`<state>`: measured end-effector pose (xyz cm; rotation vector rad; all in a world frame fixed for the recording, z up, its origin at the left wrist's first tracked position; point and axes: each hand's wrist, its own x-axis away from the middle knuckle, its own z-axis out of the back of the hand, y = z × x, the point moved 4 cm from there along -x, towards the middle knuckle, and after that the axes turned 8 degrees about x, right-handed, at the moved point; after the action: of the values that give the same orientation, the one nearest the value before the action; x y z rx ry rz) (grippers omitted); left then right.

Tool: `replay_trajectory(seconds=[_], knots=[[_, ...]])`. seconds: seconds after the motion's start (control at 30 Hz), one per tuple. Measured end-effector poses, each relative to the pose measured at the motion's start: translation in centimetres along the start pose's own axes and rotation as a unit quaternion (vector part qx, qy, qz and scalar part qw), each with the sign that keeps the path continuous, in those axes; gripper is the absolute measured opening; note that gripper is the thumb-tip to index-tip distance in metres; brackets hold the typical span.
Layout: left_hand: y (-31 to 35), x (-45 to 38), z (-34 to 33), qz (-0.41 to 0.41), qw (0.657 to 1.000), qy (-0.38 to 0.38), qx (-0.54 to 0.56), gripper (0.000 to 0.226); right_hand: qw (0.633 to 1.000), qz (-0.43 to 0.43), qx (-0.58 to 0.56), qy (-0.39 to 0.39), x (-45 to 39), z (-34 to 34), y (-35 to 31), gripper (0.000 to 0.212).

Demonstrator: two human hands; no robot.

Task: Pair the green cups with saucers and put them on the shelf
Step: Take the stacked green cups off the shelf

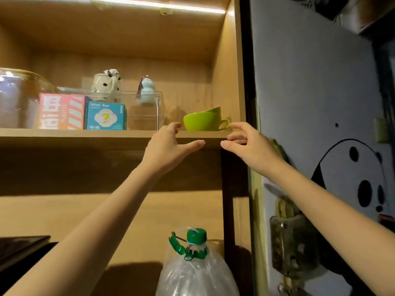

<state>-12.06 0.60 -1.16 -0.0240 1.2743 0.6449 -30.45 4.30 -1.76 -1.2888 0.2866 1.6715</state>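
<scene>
A green cup (202, 122) stands at the right end of the wooden shelf (85, 133), handle to the right. Behind it the rim of a second green cup (214, 110) shows. A saucer under either cup cannot be made out from this low angle. My left hand (171, 144) is raised just left of the front cup, fingers apart, holding nothing. My right hand (245, 142) is just right of the cup's handle, fingers spread and empty. Both hands hover at the shelf's front edge, close to the cup but apart from it.
On the shelf to the left are a clear acrylic box (147, 112), a teal box (105, 116), a pink box (62, 112), a glass bowl (19, 97) and two figurines. A large plastic water bottle (195, 270) stands below. The cabinet's side wall (226, 82) is right of the cups.
</scene>
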Motion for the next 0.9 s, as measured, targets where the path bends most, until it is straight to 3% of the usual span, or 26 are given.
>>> replay_trajectory(seconds=[0.27, 0.4, 0.5, 0.63, 0.8, 0.9], knots=[[-2.6, -5.4, -1.6, 0.023, 0.994, 0.009, -0.104, 0.084, 1.000, -0.009, -0.012, 0.022, -6.5, 1.0, 1.5, 0.062], [-3.7, -7.1, -1.9, 0.044, 0.989, -0.029, -0.138, 0.094, 1.000, -0.013, -0.020, 0.000, -8.6, -0.3, 1.9, 0.063], [-3.5, -8.8, -2.2, 0.084, 0.989, -0.054, -0.111, 0.080, 1.000, -0.008, 0.010, -0.017, -9.8, -1.9, 2.1, 0.067], [-2.9, -10.5, -3.1, 0.114, 0.986, -0.119, -0.031, 0.044, 0.999, -0.002, 0.038, -0.020, -10.9, -2.9, 2.7, 0.070], [-3.7, -11.5, -3.2, 0.213, 0.966, -0.148, 0.020, 0.069, 0.998, -0.003, 0.048, -0.031, -11.6, -3.5, 3.3, 0.069], [-4.0, -11.9, -3.4, 0.226, 0.964, -0.137, 0.037, 0.068, 0.998, -0.008, 0.046, -0.034, -12.1, -3.8, 3.3, 0.066]])
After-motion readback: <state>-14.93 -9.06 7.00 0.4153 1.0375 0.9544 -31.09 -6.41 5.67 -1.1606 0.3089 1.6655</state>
